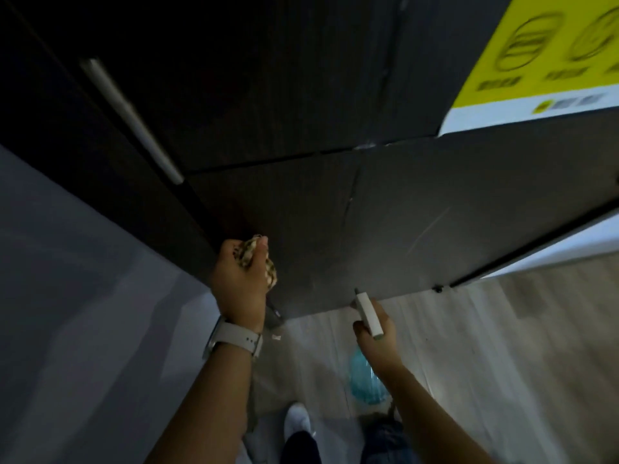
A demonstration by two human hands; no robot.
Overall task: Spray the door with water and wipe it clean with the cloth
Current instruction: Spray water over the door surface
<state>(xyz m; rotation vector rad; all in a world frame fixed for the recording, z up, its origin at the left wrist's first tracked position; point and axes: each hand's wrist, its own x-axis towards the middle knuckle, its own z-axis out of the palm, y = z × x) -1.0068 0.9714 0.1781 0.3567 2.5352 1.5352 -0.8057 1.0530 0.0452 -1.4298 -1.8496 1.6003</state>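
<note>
A dark brown door fills the upper middle of the head view, seen steeply from above. My left hand is closed around a bunched, patterned cloth and presses it against the door's lower left part. My right hand grips a spray bottle: its white nozzle head points at the door's lower edge, and its blue body hangs below my wrist. A white watch sits on my left wrist.
A long silver handle runs along the dark panel at left. A yellow and white poster is stuck at the upper right. A grey wall stands left, pale wood floor below, my white shoe near the bottom.
</note>
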